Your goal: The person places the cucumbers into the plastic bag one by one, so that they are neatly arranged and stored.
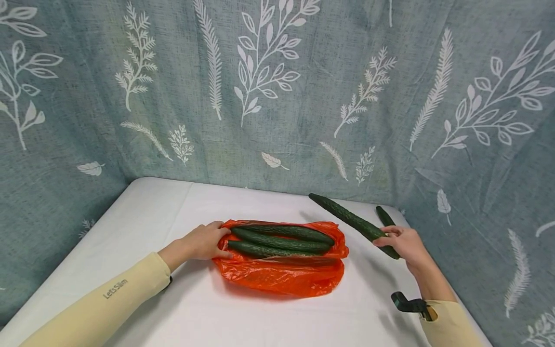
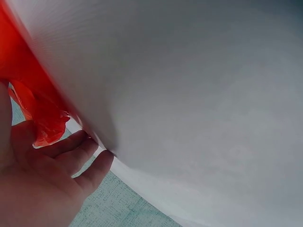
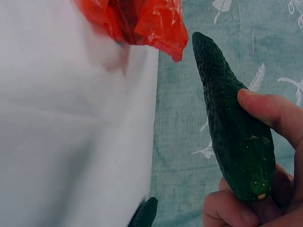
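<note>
An orange-red plastic bag (image 1: pixel 282 279) lies on the table with its mouth spread and three long dark green cucumbers (image 1: pixel 277 241) side by side in it. At the bag's left end, my left hand (image 1: pixel 208 242) holds the edge; in the left wrist view some fingertips (image 2: pixel 97 172) touch the white surface. My right hand (image 1: pixel 405 246) grips a cucumber (image 1: pixel 347 214) near its lower end, thumb on one side and fingers on the other. This cucumber is raised above the table, tilted, its far tip toward the back left.
Another cucumber (image 1: pixel 385 216) lies at the table's back right, partly hidden behind my right hand. A white cloth covers the table (image 1: pixel 173 294). A blue-green curtain with white leaf prints (image 1: pixel 277 135) closes in the back and both sides.
</note>
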Available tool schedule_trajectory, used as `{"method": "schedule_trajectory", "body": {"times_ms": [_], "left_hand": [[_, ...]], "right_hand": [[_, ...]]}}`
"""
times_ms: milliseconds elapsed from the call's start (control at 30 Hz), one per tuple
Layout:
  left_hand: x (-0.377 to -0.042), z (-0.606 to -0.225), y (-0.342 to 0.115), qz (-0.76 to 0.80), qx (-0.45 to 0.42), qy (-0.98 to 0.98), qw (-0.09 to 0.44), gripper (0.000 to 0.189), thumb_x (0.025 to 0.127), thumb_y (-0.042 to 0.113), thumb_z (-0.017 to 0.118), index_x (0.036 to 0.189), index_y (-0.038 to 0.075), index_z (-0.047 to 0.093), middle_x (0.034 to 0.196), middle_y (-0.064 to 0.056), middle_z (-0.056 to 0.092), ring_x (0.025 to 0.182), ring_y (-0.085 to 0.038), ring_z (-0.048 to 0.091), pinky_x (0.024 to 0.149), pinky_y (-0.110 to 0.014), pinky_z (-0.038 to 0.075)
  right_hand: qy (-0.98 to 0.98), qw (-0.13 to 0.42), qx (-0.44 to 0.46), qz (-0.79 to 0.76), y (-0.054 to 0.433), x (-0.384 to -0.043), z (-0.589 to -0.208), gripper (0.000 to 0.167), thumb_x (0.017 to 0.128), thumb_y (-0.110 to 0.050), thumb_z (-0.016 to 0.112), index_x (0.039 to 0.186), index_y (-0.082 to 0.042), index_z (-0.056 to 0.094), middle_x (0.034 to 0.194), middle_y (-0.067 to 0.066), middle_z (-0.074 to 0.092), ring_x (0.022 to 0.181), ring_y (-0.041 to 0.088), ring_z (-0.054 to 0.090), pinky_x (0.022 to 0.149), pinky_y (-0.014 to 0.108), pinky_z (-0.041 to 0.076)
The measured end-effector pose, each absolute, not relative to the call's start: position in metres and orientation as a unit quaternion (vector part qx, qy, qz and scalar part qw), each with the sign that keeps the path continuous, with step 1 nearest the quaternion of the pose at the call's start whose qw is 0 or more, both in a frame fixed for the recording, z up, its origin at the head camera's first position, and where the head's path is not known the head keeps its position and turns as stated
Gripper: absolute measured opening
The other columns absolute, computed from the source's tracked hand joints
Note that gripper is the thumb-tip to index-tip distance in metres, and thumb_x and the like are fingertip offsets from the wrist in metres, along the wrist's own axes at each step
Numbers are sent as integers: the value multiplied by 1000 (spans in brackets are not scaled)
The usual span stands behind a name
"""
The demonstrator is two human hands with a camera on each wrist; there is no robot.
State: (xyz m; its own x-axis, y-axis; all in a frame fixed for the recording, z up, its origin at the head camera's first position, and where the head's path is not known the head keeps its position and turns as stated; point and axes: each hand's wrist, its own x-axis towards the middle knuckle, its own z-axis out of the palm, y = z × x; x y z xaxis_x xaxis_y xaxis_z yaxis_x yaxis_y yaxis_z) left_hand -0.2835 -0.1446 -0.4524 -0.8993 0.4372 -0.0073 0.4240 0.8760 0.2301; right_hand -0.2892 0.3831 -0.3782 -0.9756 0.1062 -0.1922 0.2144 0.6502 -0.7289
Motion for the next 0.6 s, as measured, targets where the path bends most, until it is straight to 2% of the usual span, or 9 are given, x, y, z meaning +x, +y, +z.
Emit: {"method": "schedule_trajectory", "body": {"times_ms": [200,267,400,500,600], "left_hand": [[-283,-453,-145,121,221,967,34,78,84,56,76,138,2,58,144,-25,49,129,-40,54,105,-61,42],[-283,-453,-146,122,221,967,34,78,84,56,76,138,3,58,144,-26,49,130,-41,53,105,-61,41],[-284,-454,-146,121,220,967,35,80,84,57,75,140,3,57,146,-26,48,131,-41,52,106,-61,41],[-285,-454,-146,122,219,967,38,81,84,58,75,141,3,56,146,-26,47,132,-41,52,106,-61,41],[-285,-455,-146,126,219,967,40,82,84,58,75,141,2,56,146,-26,47,131,-41,52,106,-61,41]], "right_hand": [[916,67,45,-393,370,-288,-371,76,82,-36,82,141,1,53,158,27,34,145,47,29,109,71,30],[919,61,34,-387,366,-288,-369,71,81,-35,82,138,0,57,148,27,44,138,45,37,106,68,36],[922,57,18,-382,358,-288,-366,65,81,-33,82,134,-2,62,135,22,55,125,37,46,97,58,44],[924,62,1,-379,352,-289,-365,62,81,-31,83,132,-2,63,134,19,58,120,34,50,92,50,47],[924,67,-17,-376,345,-293,-365,59,79,-27,84,129,-3,65,124,16,63,112,31,53,85,40,49]]}}
